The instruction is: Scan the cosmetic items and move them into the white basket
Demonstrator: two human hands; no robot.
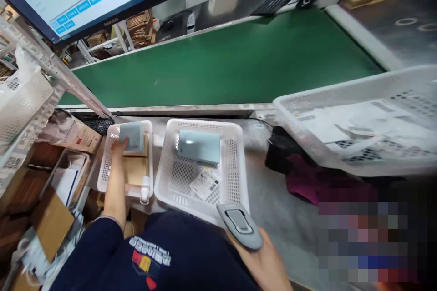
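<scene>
Left hand (pixel 119 146): fingers on the left side of a flat, smooth pale-blue rectangular packet (pixel 135 138); can't tell whether the grip is closed on it or just resting. Packet sits at the far end of a small white perforated plastic basket (pixel 105 166), above flat tan cardboard (pixel 134 170); a small clear bottle with a white top (pixel 144 188) is at the basket's near right corner.

Right hand (pixel 268 254): grip wrapped round a rounded grey plastic handheld scanner (pixel 241 225), its head over the near right corner of a larger white mesh-walled plastic basket (pixel 240 159). Inside that one: a pale-blue rectangular box (pixel 200 146) at the far side, a white paper barcode label (pixel 205 183) nearer. Both baskets are on a smooth grey desk (pixel 264 195); flat green belt (pixel 205 77) runs along the far side.
</scene>
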